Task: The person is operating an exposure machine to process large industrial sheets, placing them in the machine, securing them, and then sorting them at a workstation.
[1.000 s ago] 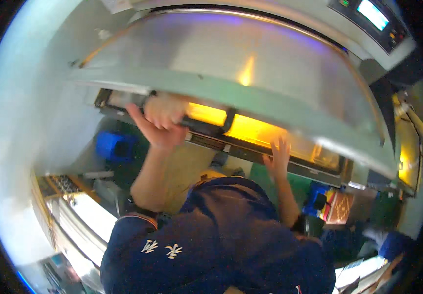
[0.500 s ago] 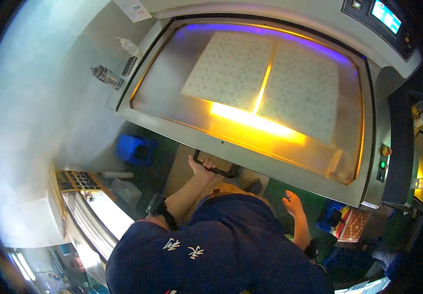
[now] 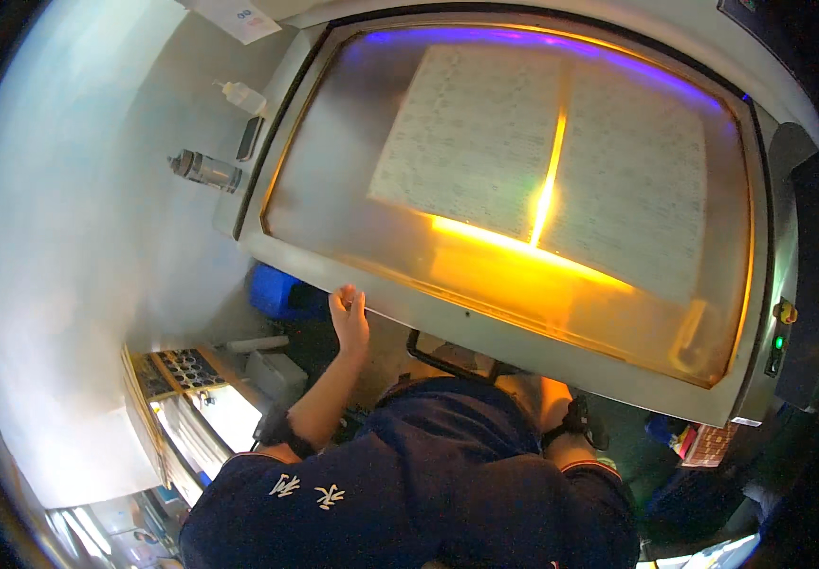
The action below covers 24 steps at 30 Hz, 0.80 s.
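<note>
A large framed glass panel (image 3: 333,152) lies before me, with two pale patterned sheets (image 3: 485,123) showing through it and a bright yellow glow between and in front of them. My left hand (image 3: 350,322) is at the frame's front edge (image 3: 409,305), left of the middle, its fingers raised and apart with nothing held. Whether the fingertips press on the frame is unclear. Right of that hand, the black bar handle (image 3: 442,365) hangs below the edge, free of it. My right hand (image 3: 553,396) reaches under the front edge, and its fingers are hidden.
On the ledge at left are a clear drinking bottle (image 3: 206,171), a dark phone (image 3: 249,139) and a white squeeze bottle (image 3: 241,97). A blue bin (image 3: 275,290) stands below the left corner. Control knobs (image 3: 783,327) sit at the right side, above a red-brown box (image 3: 708,446).
My left hand has let go of the black handle and moved left to the frame's edge. My right hand has gone from open air to under the edge. The view has shifted.
</note>
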### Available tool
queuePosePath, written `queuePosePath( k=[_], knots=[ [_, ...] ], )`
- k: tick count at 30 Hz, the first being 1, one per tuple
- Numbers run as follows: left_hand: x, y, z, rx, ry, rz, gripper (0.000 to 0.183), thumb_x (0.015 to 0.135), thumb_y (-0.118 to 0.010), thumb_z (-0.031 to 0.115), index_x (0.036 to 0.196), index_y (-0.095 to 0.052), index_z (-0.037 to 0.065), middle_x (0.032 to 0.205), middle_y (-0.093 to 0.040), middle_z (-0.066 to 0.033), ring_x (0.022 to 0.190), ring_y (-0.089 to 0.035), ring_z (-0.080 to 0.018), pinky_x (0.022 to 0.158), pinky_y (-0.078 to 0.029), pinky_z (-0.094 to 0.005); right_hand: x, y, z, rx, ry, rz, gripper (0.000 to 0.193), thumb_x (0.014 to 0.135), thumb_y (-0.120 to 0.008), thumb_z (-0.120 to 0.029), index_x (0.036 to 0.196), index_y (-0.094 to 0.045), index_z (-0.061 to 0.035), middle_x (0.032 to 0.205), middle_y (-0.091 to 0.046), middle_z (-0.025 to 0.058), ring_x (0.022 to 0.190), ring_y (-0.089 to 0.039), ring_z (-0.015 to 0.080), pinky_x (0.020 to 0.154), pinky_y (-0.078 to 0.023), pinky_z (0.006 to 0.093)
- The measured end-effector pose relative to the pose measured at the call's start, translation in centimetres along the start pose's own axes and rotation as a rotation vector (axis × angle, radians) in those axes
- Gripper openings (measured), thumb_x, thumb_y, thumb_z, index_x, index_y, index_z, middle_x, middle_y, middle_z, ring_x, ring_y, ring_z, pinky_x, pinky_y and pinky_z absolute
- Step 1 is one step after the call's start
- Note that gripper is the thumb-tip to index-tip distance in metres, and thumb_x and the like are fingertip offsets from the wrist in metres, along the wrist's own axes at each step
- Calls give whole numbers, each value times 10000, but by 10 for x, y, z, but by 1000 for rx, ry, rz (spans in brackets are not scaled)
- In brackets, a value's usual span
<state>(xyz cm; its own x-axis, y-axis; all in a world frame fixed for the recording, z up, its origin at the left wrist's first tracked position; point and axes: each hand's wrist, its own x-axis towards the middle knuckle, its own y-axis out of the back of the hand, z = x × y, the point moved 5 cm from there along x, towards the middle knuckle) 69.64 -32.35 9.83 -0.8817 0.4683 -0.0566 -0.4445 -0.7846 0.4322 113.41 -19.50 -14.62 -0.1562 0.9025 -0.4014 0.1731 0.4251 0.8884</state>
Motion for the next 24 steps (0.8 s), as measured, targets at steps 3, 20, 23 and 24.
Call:
queuePosePath(
  k=[3, 20, 23, 24],
  knots=[
    [61, -22, 66, 235, -393, -378, 437, 933, -604, 277, 1288, -505, 43, 1298, -521, -146, 1206, -491, -295, 1036, -358, -414, 4, 2, -24, 5, -25, 4, 509, 845, -639, -278, 1284, -551, -36, 1185, -636, 187, 1146, -576, 369, 978, -447, 430],
    [65, -175, 54, 906, -1150, -695, 832, 839, -386, 759, 1523, -244, 308, 1617, -94, -27, 1451, -16, -459, 1073, -7, -730, -66, 6, -46, 134, -155, 49, 418, 814, -641, -226, 1199, -607, -69, 1120, -653, 189, 1074, -602, 389, 912, -474, 446],
    [65, -167, 53, 876, -1181, -591, 823, 840, -398, 752, 1519, -260, 306, 1615, -109, -13, 1452, -49, -448, 1086, -45, -717, -144, 30, -17, 423, -264, -9, 378, 784, -633, -178, 1162, -643, -172, 952, -700, 147, 842, -663, 368, 735, -525, 463],
    [63, -169, 56, 887, -1199, -582, 825, 838, -400, 755, 1518, -262, 308, 1614, -117, -13, 1453, -59, -442, 1091, -52, -711, -178, 5, 15, 524, -329, 28, 303, 752, -644, -122, 1054, -672, -125, 846, -700, 147, 736, -664, 345, 653, -519, 434]
  ],
)
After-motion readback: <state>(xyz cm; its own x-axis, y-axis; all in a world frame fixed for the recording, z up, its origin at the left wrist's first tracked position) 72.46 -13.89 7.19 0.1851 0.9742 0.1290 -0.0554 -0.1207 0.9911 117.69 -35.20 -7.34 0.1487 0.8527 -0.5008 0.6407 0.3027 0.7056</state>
